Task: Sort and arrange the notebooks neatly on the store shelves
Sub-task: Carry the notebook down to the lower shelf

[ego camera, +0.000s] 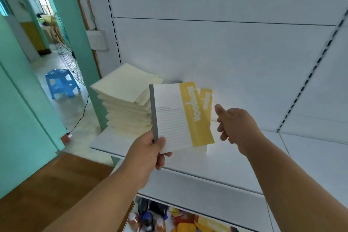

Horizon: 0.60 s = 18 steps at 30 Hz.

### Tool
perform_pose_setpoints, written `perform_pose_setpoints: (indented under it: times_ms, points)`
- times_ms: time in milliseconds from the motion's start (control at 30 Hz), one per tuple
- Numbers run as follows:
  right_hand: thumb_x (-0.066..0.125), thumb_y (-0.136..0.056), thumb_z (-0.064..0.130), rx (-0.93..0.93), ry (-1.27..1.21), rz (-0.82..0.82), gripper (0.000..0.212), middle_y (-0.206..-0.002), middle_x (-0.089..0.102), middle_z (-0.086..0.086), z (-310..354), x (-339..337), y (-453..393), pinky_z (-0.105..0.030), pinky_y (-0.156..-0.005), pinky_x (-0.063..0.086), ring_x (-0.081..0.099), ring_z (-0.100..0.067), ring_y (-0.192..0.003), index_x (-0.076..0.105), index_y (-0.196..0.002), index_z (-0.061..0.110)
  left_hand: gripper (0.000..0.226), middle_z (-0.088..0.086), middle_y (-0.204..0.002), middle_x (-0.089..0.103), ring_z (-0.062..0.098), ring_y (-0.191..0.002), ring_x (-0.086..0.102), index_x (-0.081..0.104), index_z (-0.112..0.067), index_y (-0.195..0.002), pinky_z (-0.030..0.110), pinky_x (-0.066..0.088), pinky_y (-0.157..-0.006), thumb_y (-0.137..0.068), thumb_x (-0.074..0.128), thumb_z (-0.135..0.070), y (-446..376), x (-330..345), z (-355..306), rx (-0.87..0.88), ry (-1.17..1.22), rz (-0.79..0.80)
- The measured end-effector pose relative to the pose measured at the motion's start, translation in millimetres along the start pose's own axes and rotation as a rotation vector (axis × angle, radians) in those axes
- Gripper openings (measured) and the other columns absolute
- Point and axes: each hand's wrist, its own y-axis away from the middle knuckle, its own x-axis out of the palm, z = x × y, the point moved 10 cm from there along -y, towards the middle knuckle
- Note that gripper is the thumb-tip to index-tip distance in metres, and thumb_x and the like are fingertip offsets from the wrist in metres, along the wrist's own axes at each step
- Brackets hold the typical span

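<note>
Above the smooth white metal shelf [235,160], the left hand [148,149] pinches a flat rectangular notebook [177,117], white with a yellow band and grey spine, by its lower corner. At 3 o'clock, the right hand [233,124] hangs loose, empty. At 10 o'clock sits a cream paper stack [126,96].
</note>
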Motion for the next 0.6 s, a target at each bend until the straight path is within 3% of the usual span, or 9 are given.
perform_pose_setpoints:
  times_ms: [100, 167, 267, 367, 400, 467, 533, 600]
  points:
    - [0.032, -0.091, 0.078, 0.027, 0.365, -0.045, 0.08, -0.068, 0.066, -0.01, 3, 8, -23, -0.032, -0.058, 0.044, 0.061, -0.026, -0.061, 0.058, -0.077, 0.004, 0.019, 0.009, -0.063, 0.066, 0.016, -0.046, 0.043, 0.065, -0.013, -0.107, 0.027, 0.035, -0.044, -0.103, 0.047, -0.014, 8, -15, 10, -0.01, 0.056, -0.033]
    - [0.034, -0.089, 0.08, 0.024, 0.492, -0.014, 0.075, -0.068, 0.061, -0.006, 3, 24, -34, -0.031, -0.055, 0.038, 0.056, -0.021, -0.062, 0.052, -0.072, 0.01, 0.019, 0.009, -0.062, 0.065, 0.016, -0.046, 0.042, 0.065, -0.014, -0.107, 0.026, 0.034, -0.045, -0.103, 0.046, -0.014, 13, -17, 17, -0.029, 0.083, -0.039]
    - [0.05, -0.096, 0.062, -0.003, 0.59, 0.011, 0.055, -0.068, 0.054, -0.002, 2, 33, -41, -0.03, -0.052, 0.033, 0.052, -0.018, -0.062, 0.047, -0.07, 0.014, 0.02, 0.011, -0.066, 0.066, 0.016, -0.047, 0.043, 0.066, -0.015, -0.108, 0.029, 0.034, -0.047, -0.104, 0.046, -0.015, 20, -15, 20, -0.034, 0.091, -0.039]
    - [0.049, -0.101, 0.037, -0.04, 0.613, -0.134, 0.036, -0.073, 0.053, -0.003, 9, 5, -35, -0.031, -0.06, 0.037, 0.053, -0.025, -0.071, 0.045, -0.074, 0.014, 0.021, 0.009, -0.065, 0.065, 0.016, -0.048, 0.045, 0.065, -0.015, -0.109, 0.028, 0.036, -0.049, -0.104, 0.045, -0.014, 21, -9, 19, -0.032, 0.113, -0.027]
    - [0.048, -0.101, 0.03, -0.075, 0.534, -0.186, 0.031, -0.074, 0.056, -0.005, 13, -5, -31, -0.033, -0.059, 0.038, 0.053, -0.027, -0.07, 0.048, -0.077, 0.012, 0.021, 0.008, -0.063, 0.064, 0.016, -0.048, 0.046, 0.064, -0.014, -0.11, 0.029, 0.036, -0.05, -0.104, 0.044, -0.014, 21, -6, 17, -0.037, 0.141, -0.021]
    - [0.046, -0.102, 0.022, -0.114, 0.14, -0.203, 0.023, -0.073, 0.067, -0.009, 17, -18, -17, -0.033, -0.056, 0.04, 0.058, -0.028, -0.065, 0.055, -0.087, 0.007, 0.022, 0.006, -0.061, 0.063, 0.019, -0.049, 0.048, 0.062, -0.01, -0.11, 0.032, 0.039, -0.051, -0.105, 0.041, -0.015, 19, 0, 11, -0.028, 0.211, -0.018]
    - [0.045, -0.105, 0.018, -0.101, -0.263, -0.083, 0.019, -0.075, 0.075, -0.012, 19, -15, 2, -0.033, -0.055, 0.041, 0.063, -0.027, -0.063, 0.059, -0.097, 0.007, 0.023, 0.007, -0.066, 0.067, 0.023, -0.054, 0.057, 0.06, -0.013, -0.112, 0.035, 0.044, -0.054, -0.106, 0.038, -0.016, 16, 8, 4, -0.011, 0.234, -0.022]
    - [0.042, -0.107, 0.014, -0.102, -0.464, 0.083, 0.021, -0.078, 0.074, -0.01, 21, -8, 23, -0.034, -0.057, 0.044, 0.064, -0.025, -0.063, 0.061, -0.099, 0.008, 0.022, 0.008, -0.084, 0.073, 0.028, -0.064, 0.066, 0.056, -0.02, -0.116, 0.037, 0.049, -0.057, -0.107, 0.036, -0.017, 13, 23, -3, 0.018, 0.216, 0.024]
